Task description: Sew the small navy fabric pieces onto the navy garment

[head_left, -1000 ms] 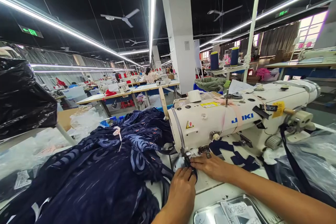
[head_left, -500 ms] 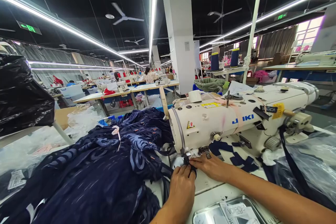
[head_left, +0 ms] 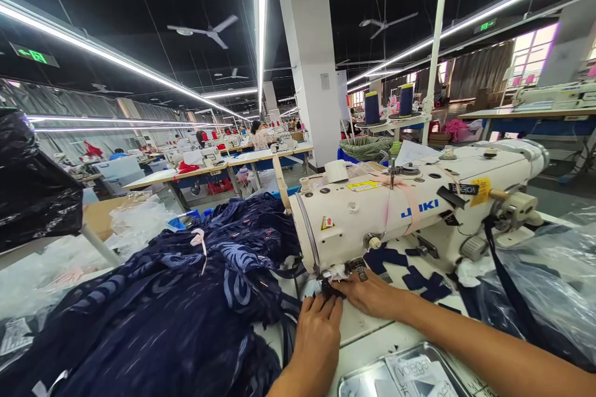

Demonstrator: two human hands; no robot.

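Note:
A white sewing machine (head_left: 354,223) stands in front of me. Beneath its needle area lies a small piece of dark navy fabric (head_left: 330,289). My left hand (head_left: 319,329) is at the near side of this piece, its bent fingertips together on the edge. From the right, my right hand (head_left: 365,293) pinches the same fabric close to the presser foot. The fingers partly hide the piece, and the needle itself cannot be made out. A large heap of navy garments (head_left: 177,298) with lighter blue patterns lies left of my left hand, its straps reaching toward the machine.
Small navy fabric pieces (head_left: 426,282) lie under the machine arm. A metal tray (head_left: 347,384) with printed labels sits at the near edge. Clear plastic (head_left: 554,279) covers the right side. A black plastic bag (head_left: 37,180) hangs at left; thread cones (head_left: 371,108) stand behind.
The view has swung slightly to the right, so most things sit further left. Both hands stay at the presser foot, and the dark loop beside the left fingertips shows less now.

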